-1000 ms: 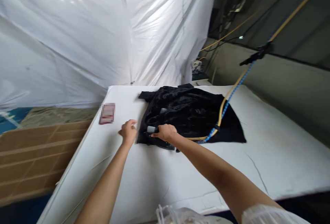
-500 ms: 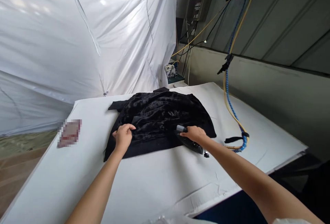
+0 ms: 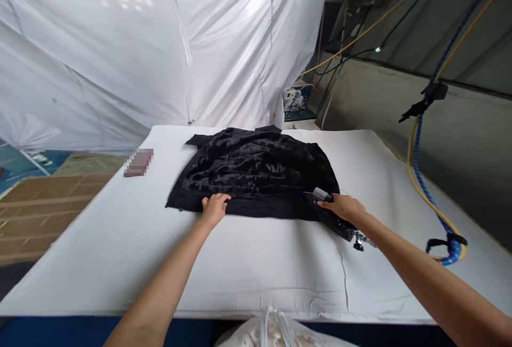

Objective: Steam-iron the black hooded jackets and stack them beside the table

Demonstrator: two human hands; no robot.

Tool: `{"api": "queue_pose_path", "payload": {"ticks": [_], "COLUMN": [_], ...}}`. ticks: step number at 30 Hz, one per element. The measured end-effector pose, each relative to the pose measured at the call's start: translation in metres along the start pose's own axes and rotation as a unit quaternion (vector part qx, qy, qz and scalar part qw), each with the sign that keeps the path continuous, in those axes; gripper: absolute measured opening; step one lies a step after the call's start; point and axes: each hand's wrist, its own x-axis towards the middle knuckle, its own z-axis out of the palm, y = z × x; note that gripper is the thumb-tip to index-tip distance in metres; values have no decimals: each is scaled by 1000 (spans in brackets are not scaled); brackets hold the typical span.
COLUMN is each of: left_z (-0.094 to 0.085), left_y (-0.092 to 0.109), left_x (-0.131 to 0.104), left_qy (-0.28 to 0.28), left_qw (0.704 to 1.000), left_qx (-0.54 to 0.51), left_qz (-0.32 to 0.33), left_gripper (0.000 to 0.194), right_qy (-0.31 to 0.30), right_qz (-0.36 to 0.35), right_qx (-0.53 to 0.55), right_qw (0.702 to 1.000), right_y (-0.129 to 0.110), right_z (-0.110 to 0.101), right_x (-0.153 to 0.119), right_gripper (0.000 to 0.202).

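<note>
A black garment (image 3: 256, 160) with a shiny, crinkled pile and a smoother band along its near edge lies spread on a white-covered table (image 3: 240, 261). On that band, left of its middle, rests my left hand (image 3: 215, 209), fingers bent and a little apart, touching the cloth. My right hand (image 3: 346, 208) grips the handle of a dark iron (image 3: 332, 223). The iron's pointed front lies over the garment's right near corner, while its rear with metal fittings reaches past the hem. Its soleplate is hidden from view.
A blurred-out reddish item (image 3: 139, 162) lies at the table's left. Blue and yellow cables (image 3: 418, 150) hang at the right, looping down by a black strap. White sheeting (image 3: 160, 43) hangs behind the table. Flattened cardboard (image 3: 52, 208) covers the floor at left.
My view has swung left. My left hand has come down onto the band at the near edge. The iron has moved right along the hem to the garment's right corner, still in my right hand.
</note>
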Motion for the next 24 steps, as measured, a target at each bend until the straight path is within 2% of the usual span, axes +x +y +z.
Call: {"api": "queue_pose_path", "payload": {"ticks": [3,5,7,9,12,15,17,19,21,24], "left_z": [2,0,-6,-18,-42,-65,-74,-77,-77,-76], "left_y": [-5,-10,-20,-37,-76,-120,-144,-162,-172,-179], "left_x": [-2,1,3,3,3,6,12,21,30,39], "left_qy": [-2,-10,-10,11,85,120,86,34,-11,-54], "left_qw": [1000,1000,1000,1000,992,966,950,937,932,938], "left_qx": [11,10,4,8,47,70,60,35,8,-18], "left_qz": [-10,-11,0,3,-79,-219,-295,-345,-362,-341], "left_gripper": [35,38,40,43,46,40,34,32,34,30], "right_qy": [-14,-28,-33,-29,-13,0,-8,-17,-22,-31], "right_qz": [-83,-110,-100,-50,33,18,-31,-82,-121,-159], "right_qx": [3,15,27,40,40,19,10,1,-6,-23], "right_qw": [996,993,994,998,999,1000,999,996,992,986], "right_y": [-43,-67,-78,-76,-65,-73,-97,-131,-169,-223], "right_z": [9,17,23,24,19,11,8,10,15,27], "right_x": [-16,-22,-20,-12,0,-3,-15,-31,-45,-59], "right_gripper": [58,58,58,60,65,62,58,55,55,55]}}
